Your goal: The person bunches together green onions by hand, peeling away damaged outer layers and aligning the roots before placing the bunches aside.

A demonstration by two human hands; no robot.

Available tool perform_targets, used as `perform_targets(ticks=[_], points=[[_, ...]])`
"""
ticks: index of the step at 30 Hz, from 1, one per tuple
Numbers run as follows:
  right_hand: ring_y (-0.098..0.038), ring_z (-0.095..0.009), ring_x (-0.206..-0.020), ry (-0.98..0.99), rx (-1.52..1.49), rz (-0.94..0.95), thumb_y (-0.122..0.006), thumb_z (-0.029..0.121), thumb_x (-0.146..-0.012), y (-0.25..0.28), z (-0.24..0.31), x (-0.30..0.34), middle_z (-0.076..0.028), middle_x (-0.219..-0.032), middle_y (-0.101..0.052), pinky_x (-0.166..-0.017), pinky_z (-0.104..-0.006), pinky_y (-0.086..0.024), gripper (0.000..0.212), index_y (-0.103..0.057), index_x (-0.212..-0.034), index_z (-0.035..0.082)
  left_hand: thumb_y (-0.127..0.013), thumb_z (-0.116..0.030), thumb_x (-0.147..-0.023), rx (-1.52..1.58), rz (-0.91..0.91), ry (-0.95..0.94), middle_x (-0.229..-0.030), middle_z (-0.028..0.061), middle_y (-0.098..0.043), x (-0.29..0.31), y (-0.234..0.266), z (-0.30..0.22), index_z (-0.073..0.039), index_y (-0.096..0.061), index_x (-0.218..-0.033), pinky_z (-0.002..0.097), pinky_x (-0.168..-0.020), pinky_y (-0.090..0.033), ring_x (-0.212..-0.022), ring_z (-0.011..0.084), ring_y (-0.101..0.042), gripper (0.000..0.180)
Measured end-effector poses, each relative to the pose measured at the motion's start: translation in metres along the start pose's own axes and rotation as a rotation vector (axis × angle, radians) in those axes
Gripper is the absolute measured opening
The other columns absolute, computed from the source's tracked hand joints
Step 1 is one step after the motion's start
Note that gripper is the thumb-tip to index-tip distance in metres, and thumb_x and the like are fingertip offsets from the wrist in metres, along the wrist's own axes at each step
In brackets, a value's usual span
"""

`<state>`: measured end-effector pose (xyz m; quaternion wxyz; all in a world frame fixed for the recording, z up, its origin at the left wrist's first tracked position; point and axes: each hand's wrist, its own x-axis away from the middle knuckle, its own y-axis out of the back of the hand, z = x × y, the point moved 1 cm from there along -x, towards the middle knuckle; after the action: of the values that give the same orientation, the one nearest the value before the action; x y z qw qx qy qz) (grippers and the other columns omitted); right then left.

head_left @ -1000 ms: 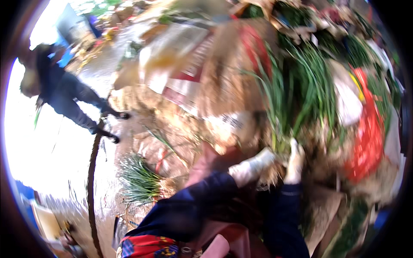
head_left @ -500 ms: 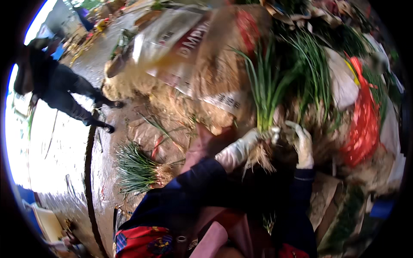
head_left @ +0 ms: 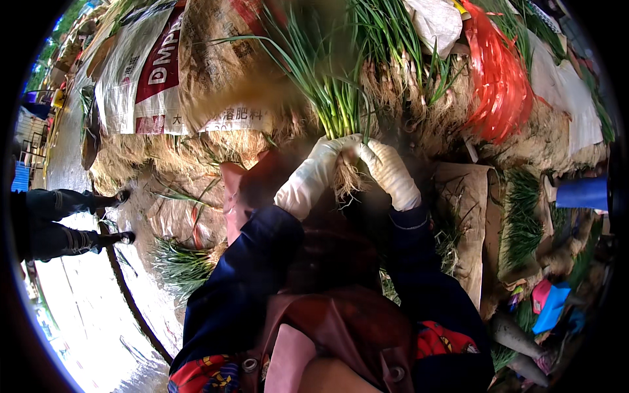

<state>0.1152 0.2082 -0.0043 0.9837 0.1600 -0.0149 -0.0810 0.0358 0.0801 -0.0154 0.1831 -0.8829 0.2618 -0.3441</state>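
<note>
Support the spring onion bunch [head_left: 341,111] at its pale stem bases, leaves pointing away from the body and roots [head_left: 349,179] hanging free. Press firmly enough to align the stalks, lightly enough to avoid bruising. Locate the bunch in midair beyond the apron [head_left: 341,318], beside the near edge of the heap of rooted bunches [head_left: 455,78]. Note the gloved left hand [head_left: 311,173] gripping the stem bases, angled inward; note the right hand [head_left: 391,173] opposite, fingertips against them. Cannot tell grip from light contact there. Angle both forearms inward.
</note>
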Motion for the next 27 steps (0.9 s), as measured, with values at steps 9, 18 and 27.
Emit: perform_targets(ticks=[9, 18, 27], points=[[-0.047, -0.002, -0.054, -0.262, -0.475, -0.243, -0.056, 0.034, -0.089, 0.018, 0.002, -0.021, -0.001, -0.078, -0.064, -0.046, -0.0168, -0.034, 0.033, -0.063, -0.106, 0.006, -0.059, -0.016, -0.086, 0.027, 0.147, -0.062, -0.098, 0.0091, -0.066, 0.004, 0.006, -0.015, 0.001, -0.059, -0.110, 0.0181, -0.064, -0.049, -0.080, 0.0156, -0.065, 0.030], [-0.053, -0.011, -0.069, -0.319, -0.504, -0.082, -0.068, 0.022, -0.081, 0.003, -0.001, -0.057, -0.004, -0.078, -0.062, -0.063, -0.0276, -0.044, 0.023, -0.063, -0.093, 0.002, -0.056, -0.021, -0.088, -0.095, 0.137, 0.092, -0.090, 0.0120, -0.068, 0.005, 0.021, -0.015, 0.004, -0.061, -0.101, 0.0156, -0.042, -0.030, -0.065, 0.0103, -0.062, 0.028], [-0.056, -0.014, -0.077, -0.282, -0.552, -0.553, -0.043, 0.037, -0.095, 0.077, -0.080, -0.045, -0.008, -0.089, -0.065, -0.069, -0.0231, -0.042, 0.041, -0.064, -0.094, 0.002, -0.054, -0.014, -0.088, -0.056, 0.459, 0.147, -0.095, 0.0077, -0.065, -0.017, 0.056, 0.002, -0.001, -0.052, -0.120, 0.0125, -0.054, -0.042, -0.080, 0.0127, -0.062, 0.035]])
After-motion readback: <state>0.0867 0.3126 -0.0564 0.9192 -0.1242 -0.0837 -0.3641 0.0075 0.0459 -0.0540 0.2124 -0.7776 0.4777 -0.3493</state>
